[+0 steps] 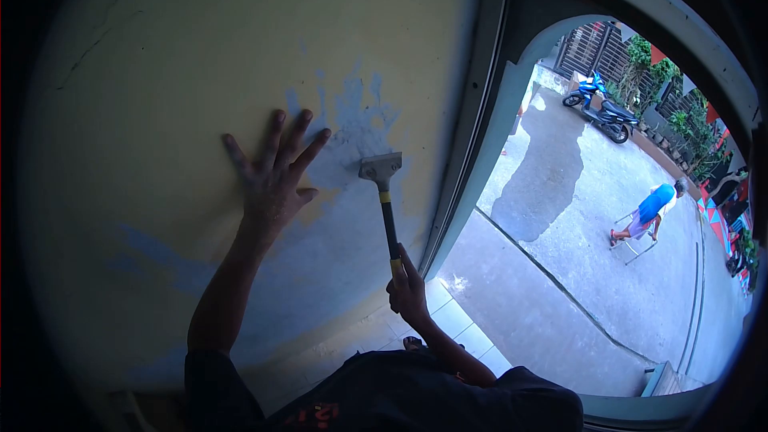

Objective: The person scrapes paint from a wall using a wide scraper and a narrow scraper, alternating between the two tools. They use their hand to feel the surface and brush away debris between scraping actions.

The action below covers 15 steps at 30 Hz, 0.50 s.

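My left hand [276,180] lies flat on the yellow wall [200,56] with its fingers spread, just left of a scraped bluish-white patch [352,132]. Lower and to the right, my right hand [408,292] is wrapped round the lower handle of a long scraper [389,224]. The scraper's wide metal head [381,166] is up against the wall at the lower right of the patch, to the right of my left hand. More bare bluish wall shows below both hands' level, with ragged yellow paint edges.
A dark door frame [472,112] stands right of the wall. Outside, a person [658,202] with a walking frame [640,252] is on the pavement, and a blue motorcycle [600,108] is parked farther back. White floor tiles [448,320] show below.
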### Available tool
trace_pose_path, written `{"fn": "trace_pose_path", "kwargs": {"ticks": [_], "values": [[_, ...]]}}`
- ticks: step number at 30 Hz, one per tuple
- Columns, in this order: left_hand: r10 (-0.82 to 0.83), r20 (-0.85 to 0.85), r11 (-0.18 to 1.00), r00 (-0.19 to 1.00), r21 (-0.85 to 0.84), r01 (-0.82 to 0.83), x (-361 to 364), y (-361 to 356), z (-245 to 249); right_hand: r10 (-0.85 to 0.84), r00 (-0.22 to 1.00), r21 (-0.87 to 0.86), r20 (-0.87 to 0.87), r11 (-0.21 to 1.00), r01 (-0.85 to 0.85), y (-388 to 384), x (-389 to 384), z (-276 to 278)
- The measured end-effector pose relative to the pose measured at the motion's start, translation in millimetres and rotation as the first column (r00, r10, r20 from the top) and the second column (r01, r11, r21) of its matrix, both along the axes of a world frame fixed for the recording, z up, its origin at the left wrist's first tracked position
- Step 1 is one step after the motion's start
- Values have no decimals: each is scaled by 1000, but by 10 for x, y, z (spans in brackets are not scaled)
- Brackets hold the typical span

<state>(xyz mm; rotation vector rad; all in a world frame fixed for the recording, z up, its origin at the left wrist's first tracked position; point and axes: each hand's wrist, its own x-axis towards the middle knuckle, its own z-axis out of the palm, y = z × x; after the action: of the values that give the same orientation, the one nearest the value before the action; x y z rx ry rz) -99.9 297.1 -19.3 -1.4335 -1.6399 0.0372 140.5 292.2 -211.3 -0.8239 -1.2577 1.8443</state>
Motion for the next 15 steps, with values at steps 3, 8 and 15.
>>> {"fn": "trace_pose_path", "kwargs": {"ticks": [3,8,15], "values": [[3,2,1000,1000,-8,-3,6,-6,8,8,999,-29,-31,1000,-9,-60,-28,80],[-48,69,999,996,-15,49,-11,-16,75,12,1000,-3,-9,1000,-12,-29,6,57],[-50,60,999,997,-15,51,-29,10,41,21,999,7,31,1000,-21,-18,28,47]]}}
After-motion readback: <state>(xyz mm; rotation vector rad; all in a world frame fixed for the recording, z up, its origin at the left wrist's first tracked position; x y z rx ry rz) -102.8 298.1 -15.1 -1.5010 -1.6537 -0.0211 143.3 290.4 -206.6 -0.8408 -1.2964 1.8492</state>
